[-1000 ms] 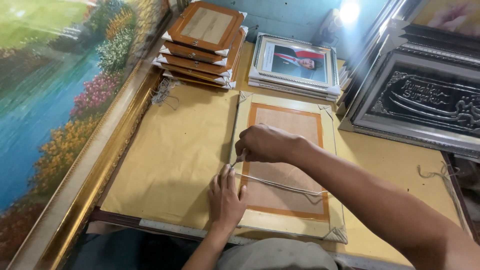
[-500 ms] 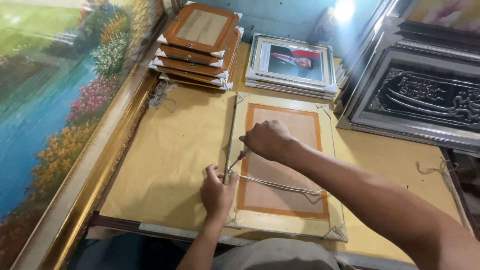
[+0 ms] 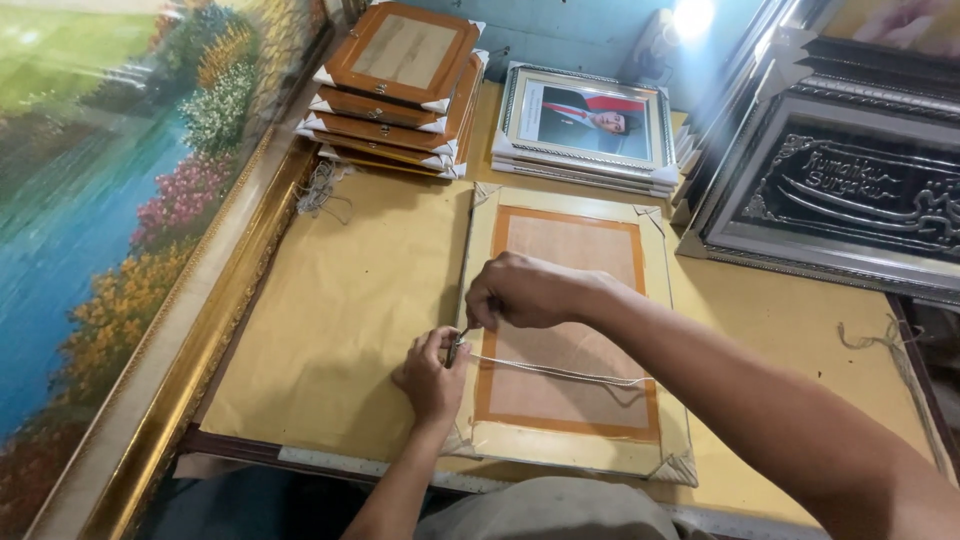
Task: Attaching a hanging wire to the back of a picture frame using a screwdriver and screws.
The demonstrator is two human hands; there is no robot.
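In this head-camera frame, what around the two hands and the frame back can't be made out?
- Tool tip between left hand and right hand: too small, covered by fingers.
- String attachment at the left frame edge: hidden by both hands.
- Face-down frame: front unseen.
- Right forearm: cut off by the bottom edge.

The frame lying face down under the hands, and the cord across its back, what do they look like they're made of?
The face-down frame: pale moulding, probably wood, with a matte brown board back edged in orange tape and corner protectors that look like card. The cord: thin, off-white twisted string, possibly cotton or nylon. The left hand and right hand meet at its left end.
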